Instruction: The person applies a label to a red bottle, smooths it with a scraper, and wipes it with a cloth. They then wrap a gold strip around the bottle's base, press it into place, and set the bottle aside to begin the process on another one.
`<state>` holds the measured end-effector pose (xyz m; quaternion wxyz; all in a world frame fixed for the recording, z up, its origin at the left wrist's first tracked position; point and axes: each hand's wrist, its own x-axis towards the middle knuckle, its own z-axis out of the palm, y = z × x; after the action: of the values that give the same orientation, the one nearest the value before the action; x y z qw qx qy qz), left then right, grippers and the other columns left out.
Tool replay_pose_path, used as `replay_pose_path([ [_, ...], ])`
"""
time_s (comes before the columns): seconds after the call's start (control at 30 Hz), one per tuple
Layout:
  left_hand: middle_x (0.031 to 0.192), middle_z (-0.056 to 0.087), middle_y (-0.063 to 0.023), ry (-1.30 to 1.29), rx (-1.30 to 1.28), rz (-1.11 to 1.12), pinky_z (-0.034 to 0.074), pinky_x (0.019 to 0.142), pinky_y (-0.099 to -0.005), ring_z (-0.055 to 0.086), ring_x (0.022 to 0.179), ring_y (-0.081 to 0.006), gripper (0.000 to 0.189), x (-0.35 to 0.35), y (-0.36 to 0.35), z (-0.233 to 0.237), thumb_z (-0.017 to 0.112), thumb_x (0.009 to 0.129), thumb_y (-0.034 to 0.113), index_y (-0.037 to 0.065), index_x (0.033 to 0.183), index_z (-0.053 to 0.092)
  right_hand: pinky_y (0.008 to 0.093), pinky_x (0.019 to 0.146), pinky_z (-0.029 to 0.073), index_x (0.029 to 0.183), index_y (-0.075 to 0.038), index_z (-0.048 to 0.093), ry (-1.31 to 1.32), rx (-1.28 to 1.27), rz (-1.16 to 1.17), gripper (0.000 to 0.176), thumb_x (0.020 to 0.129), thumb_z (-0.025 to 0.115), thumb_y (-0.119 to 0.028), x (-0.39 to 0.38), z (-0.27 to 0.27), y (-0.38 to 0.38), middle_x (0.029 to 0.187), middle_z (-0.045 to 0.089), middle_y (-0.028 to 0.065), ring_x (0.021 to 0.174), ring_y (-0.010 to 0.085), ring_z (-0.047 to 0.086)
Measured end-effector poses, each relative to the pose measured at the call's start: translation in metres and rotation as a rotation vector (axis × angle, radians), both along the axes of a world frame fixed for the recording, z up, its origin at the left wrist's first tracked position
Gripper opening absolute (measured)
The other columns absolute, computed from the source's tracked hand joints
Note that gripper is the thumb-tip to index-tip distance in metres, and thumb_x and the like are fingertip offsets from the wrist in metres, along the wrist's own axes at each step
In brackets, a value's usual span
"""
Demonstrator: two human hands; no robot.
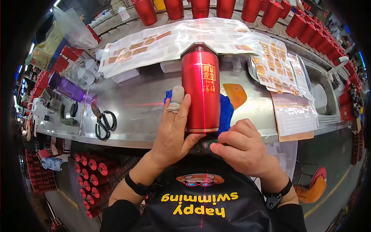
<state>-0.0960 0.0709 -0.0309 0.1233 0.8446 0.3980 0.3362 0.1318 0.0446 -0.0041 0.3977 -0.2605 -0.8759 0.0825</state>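
A red bottle (199,104) with gold Chinese lettering and a dark angular top lies over a blue cloth (225,112) on the metal worktable. My left hand (172,131) grips its left side, fingers along the body and thumb at the base. One of those fingers wears a pale knitted finger cover (177,96). Just right of the base, my right hand (243,149) is closed, with thumb and fingertips together. Something small and dark green shows by that thumb, too little to name. A thin red light line runs lengthwise down the bottle.
Sticker sheets (170,44) lie beyond the bottle, with more gold labels (276,65) at right. Black-handled scissors (103,121) and a purple bottle (69,89) are at left. An orange scraper-like piece (235,96) lies right. Red bottles (201,8) line the conveyor behind.
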Motion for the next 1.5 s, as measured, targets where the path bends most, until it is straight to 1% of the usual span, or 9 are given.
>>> replay_pose_path([
  [0.13, 0.144, 0.039, -0.0311, -0.025, 0.025, 0.013, 0.027, 0.113, -0.0526, 0.039, 0.133, -0.0477, 0.086, 0.0, 0.002, -0.003, 0.071, 0.085, 0.037, -0.005, 0.148, 0.028, 0.0339, 0.067, 0.042, 0.095, -0.007, 0.067, 0.109, -0.001, -0.053, 0.031, 0.065, 0.075, -0.004, 0.001, 0.002, 0.002, 0.089, 0.06, 0.0042, 0.078, 0.02, 0.057],
  [0.23, 0.143, 0.039, -0.0321, -0.085, -0.004, -0.002, 0.032, 0.111, -0.0482, 0.039, 0.133, -0.0479, 0.085, -0.001, 0.001, -0.007, 0.07, 0.086, 0.035, -0.005, 0.148, 0.028, 0.0335, 0.065, 0.044, 0.096, -0.005, 0.067, 0.066, -0.075, -0.021, 0.032, 0.066, 0.075, 0.0, 0.006, 0.001, 0.004, 0.09, 0.061, 0.0064, 0.077, 0.0216, 0.058],
  [0.3, 0.143, 0.039, -0.0326, -0.107, -0.029, -0.013, 0.034, 0.11, -0.0459, 0.04, 0.132, -0.0483, 0.084, -0.002, 0.001, -0.008, 0.07, 0.087, 0.032, -0.006, 0.148, 0.027, 0.0326, 0.065, 0.045, 0.098, -0.004, 0.066, 0.22, -0.242, -0.046, 0.029, 0.07, 0.075, 0.001, 0.006, -0.001, -0.001, 0.089, 0.062, 0.0081, 0.076, 0.0234, 0.059],
  [0.37, 0.144, 0.037, -0.0319, -0.165, -0.12, -0.048, 0.032, 0.111, -0.0453, 0.039, 0.134, -0.0465, 0.086, -0.004, 0.001, -0.005, 0.07, 0.086, 0.03, -0.005, 0.15, 0.024, 0.0296, 0.064, 0.047, 0.098, -0.002, 0.066, 0.339, -0.38, -0.068, 0.021, 0.079, 0.073, 0.0, 0.006, -0.002, -0.001, 0.087, 0.062, 0.01, 0.074, 0.023, 0.06],
  [0.47, 0.148, 0.032, -0.0297, -0.248, -0.244, -0.074, 0.028, 0.113, -0.0433, 0.035, 0.138, -0.0421, 0.09, -0.003, -0.003, -0.006, 0.07, 0.084, 0.027, -0.005, 0.151, 0.017, 0.0275, 0.065, 0.046, 0.098, 0.0, 0.065, 0.472, -0.535, -0.096, 0.016, 0.084, 0.072, -0.002, 0.007, -0.014, 0.004, 0.087, 0.062, 0.0087, 0.074, 0.0184, 0.06],
  [0.5, 0.149, 0.03, -0.0288, -0.277, -0.286, -0.077, 0.027, 0.114, -0.0425, 0.033, 0.139, -0.0404, 0.092, -0.001, -0.004, -0.007, 0.069, 0.083, 0.026, -0.005, 0.151, 0.015, 0.0258, 0.066, 0.046, 0.099, 0.001, 0.065, 0.512, -0.606, -0.094, 0.014, 0.087, 0.07, -0.005, 0.007, -0.017, 0.004, 0.088, 0.063, 0.0069, 0.076, 0.0134, 0.059],
  [0.6, 0.153, 0.024, -0.0259, -0.401, -0.418, -0.087, 0.022, 0.116, -0.0407, 0.028, 0.143, -0.0353, 0.094, 0.002, -0.005, -0.009, 0.068, 0.082, 0.024, -0.004, 0.152, 0.012, 0.0244, 0.068, 0.046, 0.1, 0.001, 0.065, 0.599, -0.772, -0.122, 0.015, 0.089, 0.069, -0.007, 0.004, -0.02, 0.002, 0.089, 0.063, 0.0059, 0.077, 0.0113, 0.059],
  [0.9, 0.154, 0.022, -0.0224, -0.533, -0.516, -0.059, 0.019, 0.118, -0.0393, 0.025, 0.144, -0.031, 0.087, 0.013, -0.008, -0.003, 0.058, 0.08, 0.009, -0.005, 0.152, 0.01, 0.0233, 0.07, 0.046, 0.102, 0.0, 0.065, 0.647, -0.799, -0.145, 0.017, 0.09, 0.07, -0.011, 0.004, -0.037, 0.003, 0.089, 0.064, 0.0053, 0.079, 0.0103, 0.06],
  [1.5, 0.154, 0.021, -0.018, -0.684, -0.581, -0.098, 0.017, 0.118, -0.0373, 0.024, 0.143, -0.0256, 0.087, 0.023, -0.012, 0.003, 0.053, 0.081, 0.004, -0.004, 0.153, 0.005, 0.0243, 0.07, 0.045, 0.101, 0.0, 0.064, 0.672, -0.826, -0.113, 0.017, 0.089, 0.071, -0.011, 0.004, -0.043, 0.006, 0.089, 0.062, 0.006, 0.078, 0.0121, 0.058],
])
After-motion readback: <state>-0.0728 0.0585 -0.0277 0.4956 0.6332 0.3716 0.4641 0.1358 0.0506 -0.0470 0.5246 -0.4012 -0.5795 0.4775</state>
